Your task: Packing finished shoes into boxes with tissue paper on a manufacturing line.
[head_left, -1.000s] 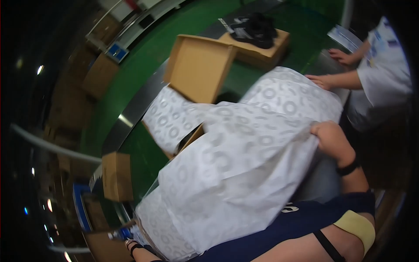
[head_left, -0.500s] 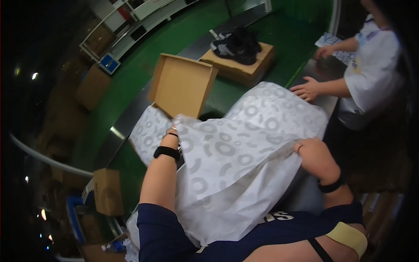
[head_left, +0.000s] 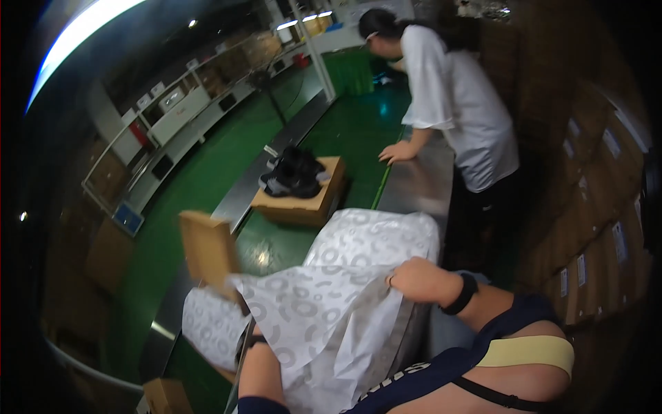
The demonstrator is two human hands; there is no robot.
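Observation:
A thin white sheet of wrapping paper (head_left: 310, 303) with grey rings and curved strokes stretches between my hands. At its right edge my right hand (head_left: 422, 279) is closed on it. My left wrist (head_left: 258, 348) goes up behind the paper's left part; that hand's fingers are hidden, and the paper's left corner stands raised above it. Behind the sheet lies a stack of the same patterned paper (head_left: 383, 234). To the left, an open cardboard box (head_left: 207, 252) has its lid up, and more patterned paper (head_left: 210, 324) covers its near part.
Dark shoes (head_left: 295, 172) rest on a closed cardboard box (head_left: 303, 207) on the green belt (head_left: 265, 252). Metal edges (head_left: 234, 200) flank the belt. A person in white (head_left: 455, 103) leans on the right edge. Stacked cartons (head_left: 593, 269) stand at the right.
My view has tilted up and away, so more of the belt and the person shows. The person has turned away from the paper stack, with one hand on the metal edge.

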